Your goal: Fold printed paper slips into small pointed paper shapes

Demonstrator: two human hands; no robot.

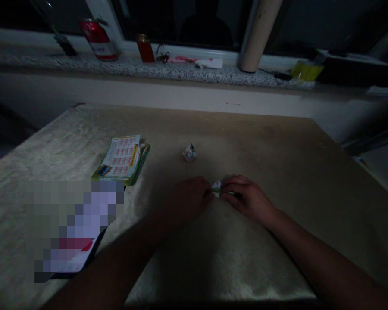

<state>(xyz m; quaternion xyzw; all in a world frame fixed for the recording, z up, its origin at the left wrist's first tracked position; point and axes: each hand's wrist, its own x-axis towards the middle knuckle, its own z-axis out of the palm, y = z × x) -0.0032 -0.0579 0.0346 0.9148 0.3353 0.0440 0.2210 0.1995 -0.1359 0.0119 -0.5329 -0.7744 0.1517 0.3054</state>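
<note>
Between my two hands is a small piece of folded paper (pixel 216 187), white with bits of green print. My left hand (pixel 195 194) pinches its left side, seen mostly from the back and in shadow. On the other side, the fingertips of my right hand (pixel 244 194) close on its right edge. Both hands rest low over the table. Farther back stands a second folded paper piece (pixel 189 153), pointed and printed in several colours. My fingers cover part of the held paper, so its full shape is hidden.
Printed calendar cards (pixel 121 159) lie in a stack at the left. Nearer me is a phone-like device (pixel 74 263), mostly blurred out. The cloth-covered table (pixel 278 155) meets a wall. On the granite sill (pixel 181 71) stand a red can (pixel 98 39), an orange-red jar (pixel 145 48) and a tube (pixel 258 36).
</note>
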